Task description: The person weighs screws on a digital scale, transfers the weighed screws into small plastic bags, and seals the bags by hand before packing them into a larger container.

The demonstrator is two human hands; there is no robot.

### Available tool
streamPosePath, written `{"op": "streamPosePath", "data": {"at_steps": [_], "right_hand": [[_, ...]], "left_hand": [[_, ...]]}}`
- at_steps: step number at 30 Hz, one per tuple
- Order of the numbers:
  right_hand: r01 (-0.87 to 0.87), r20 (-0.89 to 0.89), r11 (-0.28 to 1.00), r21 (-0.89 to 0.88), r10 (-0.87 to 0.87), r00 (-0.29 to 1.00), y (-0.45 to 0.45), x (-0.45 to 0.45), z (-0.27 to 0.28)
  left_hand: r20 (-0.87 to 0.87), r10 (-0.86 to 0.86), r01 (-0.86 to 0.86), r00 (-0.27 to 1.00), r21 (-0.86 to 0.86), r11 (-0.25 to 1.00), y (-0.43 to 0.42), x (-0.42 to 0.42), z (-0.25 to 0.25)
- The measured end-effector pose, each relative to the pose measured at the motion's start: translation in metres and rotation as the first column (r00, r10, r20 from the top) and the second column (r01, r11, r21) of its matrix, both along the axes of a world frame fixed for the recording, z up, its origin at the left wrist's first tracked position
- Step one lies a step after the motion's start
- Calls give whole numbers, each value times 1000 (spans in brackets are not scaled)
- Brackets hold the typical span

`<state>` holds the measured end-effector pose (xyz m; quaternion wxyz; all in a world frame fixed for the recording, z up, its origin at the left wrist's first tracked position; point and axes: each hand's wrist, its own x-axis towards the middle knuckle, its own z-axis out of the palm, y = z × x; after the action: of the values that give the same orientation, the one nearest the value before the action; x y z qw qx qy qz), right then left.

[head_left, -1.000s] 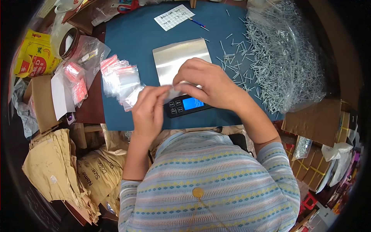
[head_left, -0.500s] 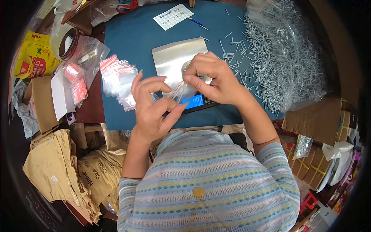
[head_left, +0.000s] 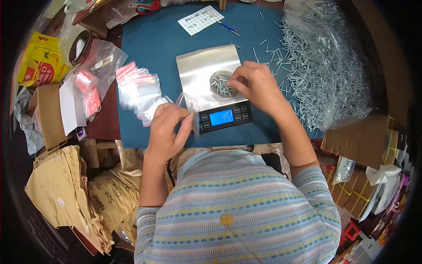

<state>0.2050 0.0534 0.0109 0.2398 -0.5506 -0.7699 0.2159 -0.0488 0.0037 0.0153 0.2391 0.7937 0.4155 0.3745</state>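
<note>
My left hand, left of the scale's display, is closed on a small clear zip bag that is blurred by motion. On the steel plate of the digital scale sits a round dish with thin silver screws or nails inside. The thumb and fingers of my right hand close over the dish's right rim; the hand hides that side. Blue digits on the scale's display read about 492. Left of my left hand lies a fanned stack of clear zip bags with red closures.
A large heap of silver screws or nails spills from clear plastic at the right, with loose ones beside it. A handwritten label sheet and blue pen lie at the back. An opened cardboard box stands left.
My right hand has let go of the bag and moved right to the dish's rim. The left hand, still with the bag, has drawn slightly away, uncovering the dish and display.
</note>
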Motion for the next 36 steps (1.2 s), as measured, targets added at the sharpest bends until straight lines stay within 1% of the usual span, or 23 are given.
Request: {"op": "streamPosePath", "data": {"at_steps": [3, 4, 5, 6, 8, 9, 11, 12, 13, 14, 16, 19, 20, 21, 22, 23, 26, 27, 29, 30, 31, 34, 36], "right_hand": [[46, -139, 996, -75, -56, 989, -2, 22, 17], [95, -94, 995, -36, -98, 991, -1, 36, 17], [179, 44, 984, 5, -179, 983, 0, 52, 17], [256, 177, 965, 57, -262, 949, 0, 61, 17], [218, 84, 973, 75, -224, 971, -2, 63, 12], [200, 37, 976, 86, -204, 978, -3, 64, 9], [-6, 45, 995, 103, 1, 999, -5, 51, -1], [-110, 49, 988, 112, 105, 993, -6, 41, -6], [-121, 62, 993, -8, 122, 991, -12, 30, -8], [-134, 29, 991, -28, 135, 990, -12, 21, -19], [-164, 29, 986, 37, 163, 986, -13, 7, -43], [-171, 5, 985, 19, 170, 985, -5, 14, -43], [-160, -214, 986, -54, 145, 966, -6, 13, -41], [-161, -419, 979, -126, 95, 903, -6, 12, -31], [-176, -599, 965, -192, 27, 800, -4, 11, -21], [-221, -603, 961, -165, 79, 794, -3, 10, -11], [-362, -623, 926, -104, 223, 750, 0, 0, 2], [-402, -483, 916, 1, 352, 801, 2, -5, 18], [-387, -231, 921, 44, 387, 893, -3, -19, 34], [-385, -98, 921, 65, 390, 916, -6, -26, 38], [-391, -71, 910, 140, 403, 912, -7, -31, 39], [-377, -40, 902, 211, 393, 919, -8, -27, 53], [-333, -130, 919, 209, 364, 922, -5, -16, 52]], "left_hand": [[59, 58, -57, 997, -22, 998, -4, -3, 0], [68, 68, -66, 995, -24, 998, -4, -5, 0], [77, 79, -77, 994, -26, 997, -4, -6, -1], [74, 83, -82, 994, -24, 996, -4, -6, -1], [69, 87, -86, 994, -20, 996, -2, -5, -3], [79, 74, -76, 994, 16, 997, 1, -2, -3], [96, 49, -57, 994, 87, 995, 7, 7, 0], [107, 56, -64, 993, 65, 996, 7, 10, 0], [117, 65, -70, 991, 43, 997, 6, 13, 1], [127, 74, -78, 989, 21, 997, 6, 13, 2], [116, 78, -79, 990, 8, 997, 6, 13, 1], [57, 77, -75, 995, -31, 997, 6, 10, -2], [29, 72, -70, 997, -51, 996, 6, 9, -3], [17, 36, -35, 999, -54, 998, 6, 10, -5], [7, 0, 0, 1000, -53, 999, 8, 12, -8], [-3, -34, 34, 999, -52, 998, 9, 15, -9], [-38, -93, 87, 995, -137, 987, 4, 30, -6], [-3, -102, 101, 995, -95, 990, 4, 35, -11], [-10, -115, 115, 993, -10, 993, 6, 43, -14], [-15, -120, 120, 993, 31, 992, 7, 45, -14], [-3, -107, 107, 994, 39, 994, 6, 46, -14], [24, -80, 79, 997, 36, 996, 6, 47, -13], [27, -73, 73, 997, -1, 997, 5, 44, -11]]}}
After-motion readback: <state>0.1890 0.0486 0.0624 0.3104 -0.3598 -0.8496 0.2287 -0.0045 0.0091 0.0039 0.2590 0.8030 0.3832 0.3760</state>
